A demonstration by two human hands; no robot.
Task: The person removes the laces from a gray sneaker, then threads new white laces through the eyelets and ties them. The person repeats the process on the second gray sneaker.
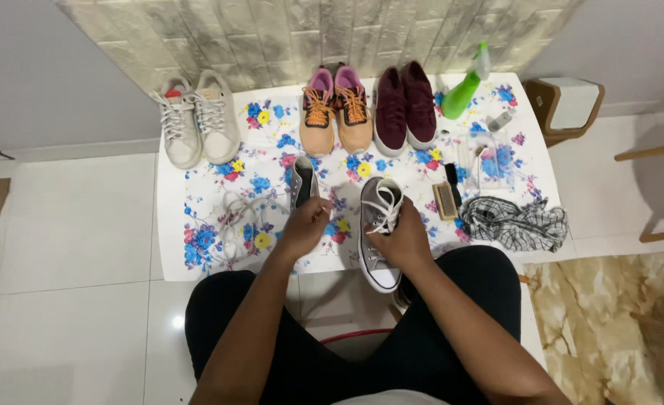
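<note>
A white plastic floor mat printed with blue, pink and yellow flowers (197, 247) lies on pale tiles and carries everything. Along its far edge stand three pairs: worn off-white lace-up sneakers (197, 120), tan-and-pink trainers with orange laces (335, 112) and dark maroon suede sneakers (405, 109). To the right lie a crumpled black-and-white checked cloth (523, 223), a green spray bottle (463, 91) tipped on its side, and a small wooden brush (444, 201).

Just in front of the person's knees, the grey canvas sneaker with a white rubber toe cap (377, 259) is gripped by the right hand (403, 244), fingers wrapped around its side and tongue. Its long axis runs nearly straight away from the person, toe cap toward the knees, heel opening toward the far pairs, the sole tilted down. Its twin grey sneaker (302, 184) stands just beyond the left hand (303, 229), whose fingertips are pinched narrow on a white shoelace (384, 214) end; a loose heap of white laces (234, 225) lies to the left.

Handling it well seems to call for the right hand keeping the shoe steady with the eyelets facing up, while the left pulls the lace along the shoe's axis with short, even tension, so it does not twist or snag.
</note>
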